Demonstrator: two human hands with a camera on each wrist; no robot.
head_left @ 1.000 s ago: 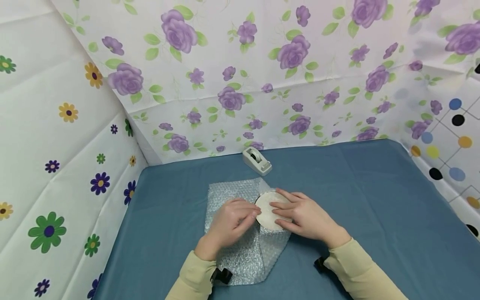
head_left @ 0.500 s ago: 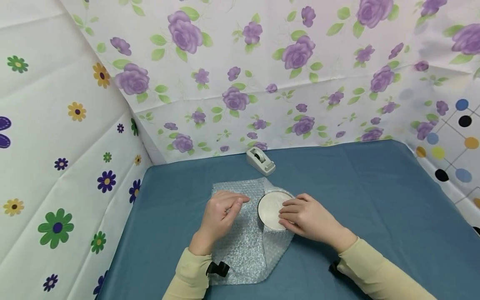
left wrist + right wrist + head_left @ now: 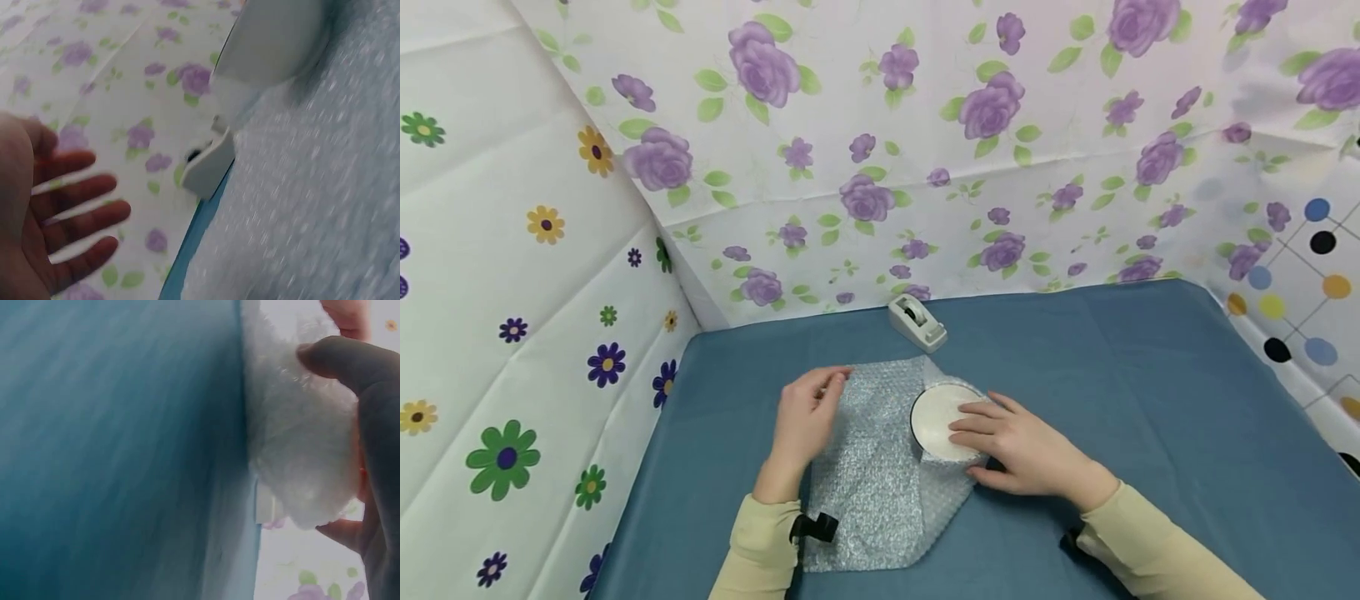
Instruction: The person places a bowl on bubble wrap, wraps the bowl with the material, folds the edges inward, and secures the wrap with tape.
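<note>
A sheet of bubble wrap (image 3: 872, 492) lies on the cloth-covered table. Standing on its right part is a white round bowl-like vessel (image 3: 936, 421) with a thin dark rim, and wrap is folded up around its right side. My right hand (image 3: 1011, 442) holds that wrap against the vessel, fingers over the top and thumb low on the near side; in the right wrist view the thumb (image 3: 337, 359) presses the crumpled wrap (image 3: 306, 444). Away from the vessel, my left hand (image 3: 805, 417) hovers over the wrap's far left edge. Its fingers (image 3: 87, 219) are spread and hold nothing.
A white tape dispenser (image 3: 917, 323) stands behind the wrap near the table's back edge. Blue cloth (image 3: 1112, 375) covers the table. Flowered sheets (image 3: 865, 125) rise as walls at the back and left, with a dotted sheet on the right.
My left hand has drawn away from the vessel's rim, leftward to the far left edge of the wrap. The right hand stays at the vessel's right side, its fingers and thumb shifting slightly.
</note>
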